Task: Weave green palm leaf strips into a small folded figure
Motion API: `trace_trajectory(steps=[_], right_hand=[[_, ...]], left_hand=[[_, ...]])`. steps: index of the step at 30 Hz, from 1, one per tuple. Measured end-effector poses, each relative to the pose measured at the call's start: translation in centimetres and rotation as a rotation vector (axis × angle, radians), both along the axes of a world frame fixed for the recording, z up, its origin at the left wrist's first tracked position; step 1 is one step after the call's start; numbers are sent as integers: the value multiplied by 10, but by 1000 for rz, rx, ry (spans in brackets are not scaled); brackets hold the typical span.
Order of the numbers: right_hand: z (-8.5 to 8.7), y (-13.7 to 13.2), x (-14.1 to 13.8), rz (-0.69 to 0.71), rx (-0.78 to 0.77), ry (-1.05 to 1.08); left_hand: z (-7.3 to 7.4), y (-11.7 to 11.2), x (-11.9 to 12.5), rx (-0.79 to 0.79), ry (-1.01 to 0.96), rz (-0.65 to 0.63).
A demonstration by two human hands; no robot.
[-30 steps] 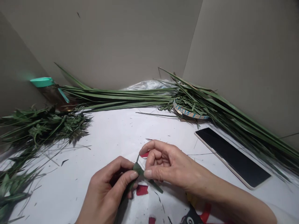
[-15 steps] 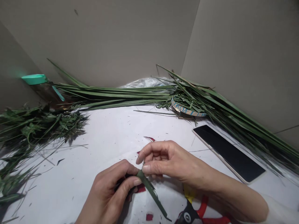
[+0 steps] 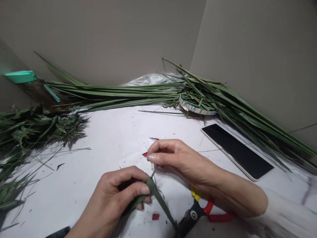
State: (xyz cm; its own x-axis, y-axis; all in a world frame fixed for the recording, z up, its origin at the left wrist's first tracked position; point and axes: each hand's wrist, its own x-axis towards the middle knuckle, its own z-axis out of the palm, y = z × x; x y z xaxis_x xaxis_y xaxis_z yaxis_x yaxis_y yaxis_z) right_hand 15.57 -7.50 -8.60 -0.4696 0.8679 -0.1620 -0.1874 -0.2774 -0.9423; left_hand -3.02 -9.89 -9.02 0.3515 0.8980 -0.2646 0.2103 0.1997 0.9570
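Observation:
My left hand (image 3: 119,195) is closed on a folded green leaf strip (image 3: 158,200), thumb pressing the fold, with the strip's free end running down to the lower right. My right hand (image 3: 173,158) sits just above it, thumb and forefinger pinched on a thin fibre that rises from the fold. Both hands hover low over a white table cover (image 3: 111,138). Small red scraps (image 3: 155,216) lie under and beside my hands.
Red-handled shears (image 3: 198,213) lie by my right wrist. A dark phone (image 3: 236,152) lies to the right. Long green leaves (image 3: 119,96) are stacked along the cardboard back wall, over a round woven tray (image 3: 195,109). Cut leafy trimmings (image 3: 32,129) are piled at the left.
My right hand has let go of the fold and lifted away, drawing a thin fibre upward. The left hand keeps the strip. The view has tipped down, showing more of the shears.

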Motion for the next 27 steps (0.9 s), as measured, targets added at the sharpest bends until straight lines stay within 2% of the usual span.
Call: trace_trajectory(steps=[6,12,14,22,27], right_hand=[[-10,-7,-15,-34,164,-217],[-8,-20,-25,-158,393,-571],[-7,-21,-27,-158,413,-617],[-14,-18,-24,-117,308,-447],[-19,-14,-27,-52,103,-191]], left_hand=[[0,-1,1,-84,-152,21],[3,-5,5,-84,-160,128],[5,-6,7,-69,-166,157],[4,-7,10,111,-45,218],[2,-10,11,180,-137,286]])
